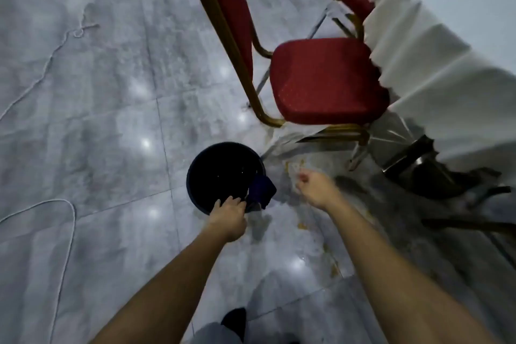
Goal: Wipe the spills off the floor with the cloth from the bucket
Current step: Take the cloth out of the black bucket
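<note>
Left of the black bucket [220,176] the grey tiled floor [111,126] lies open, crossed only by a thin white cord [65,234]. To the right, the yellowish spills [333,268] sit on bare tile, hemmed in behind by the red chair [326,78] and its gold legs, and farther right by the table's white skirt [435,70] and dark clutter beneath it.

The floor [117,126] is showing as polished grey marble-look tile — glossy, throwing back bright spots of light — with yellowish spills [332,262] dulling it in patches. The bucket [195,176] is looking like smooth dark plastic, and the cloth [262,190] draped on its rim is reading as soft, matt dark fabric. The chair [326,78] is pairing red woven upholstery with shiny gold-toned metal tubing, beside a matt white pleated tablecloth [435,64].
</note>
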The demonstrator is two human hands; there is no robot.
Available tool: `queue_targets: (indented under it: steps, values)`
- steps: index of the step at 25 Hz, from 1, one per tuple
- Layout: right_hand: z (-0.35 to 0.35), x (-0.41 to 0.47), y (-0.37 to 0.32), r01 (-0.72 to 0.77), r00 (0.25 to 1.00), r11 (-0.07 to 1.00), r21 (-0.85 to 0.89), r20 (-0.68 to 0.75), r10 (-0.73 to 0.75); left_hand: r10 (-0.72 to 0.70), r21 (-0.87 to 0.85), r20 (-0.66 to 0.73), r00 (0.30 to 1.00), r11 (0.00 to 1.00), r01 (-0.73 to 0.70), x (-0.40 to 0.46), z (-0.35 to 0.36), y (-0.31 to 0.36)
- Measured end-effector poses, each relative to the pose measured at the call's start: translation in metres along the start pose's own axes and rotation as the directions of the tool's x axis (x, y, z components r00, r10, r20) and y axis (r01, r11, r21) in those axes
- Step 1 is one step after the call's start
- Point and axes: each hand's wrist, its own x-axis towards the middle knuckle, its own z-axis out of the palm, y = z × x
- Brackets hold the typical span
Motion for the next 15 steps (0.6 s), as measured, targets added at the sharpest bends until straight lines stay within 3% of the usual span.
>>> queue_targets:
  steps: [2, 7, 10, 12, 15]
  values:
    - [0.036, 0.059, 0.022, 0.037, 0.999, 0.998, -0.053, -0.033, -0.039, -0.062, 0.03, -0.012, 0.998, 0.998, 0.062, 0.048, 0.053, -0.001]
    - [0.136, 0.18, 0.037, 0.199, 0.98, 0.977, -0.076, 0.005, -0.199, -0.118, 0.024, -0.259, 0.959, 0.991, 0.129, 0.132, 0.187, -0.018]
    - [0.176, 0.242, 0.045, 0.237, 0.971, 0.971, -0.035, 0.04, -0.236, -0.093, 0.059, -0.522, 0.848, 0.988, 0.144, 0.17, 0.234, -0.028]
    - [0.195, 0.261, 0.054, 0.226, 0.972, 0.974, -0.022, 0.068, -0.224, -0.074, 0.106, -0.617, 0.783, 0.979, 0.176, 0.183, 0.248, -0.027]
    - [0.207, 0.254, 0.066, 0.163, 0.986, 0.982, -0.093, -0.022, -0.166, -0.119, 0.082, -0.575, 0.81, 0.976, 0.201, 0.181, 0.251, -0.026]
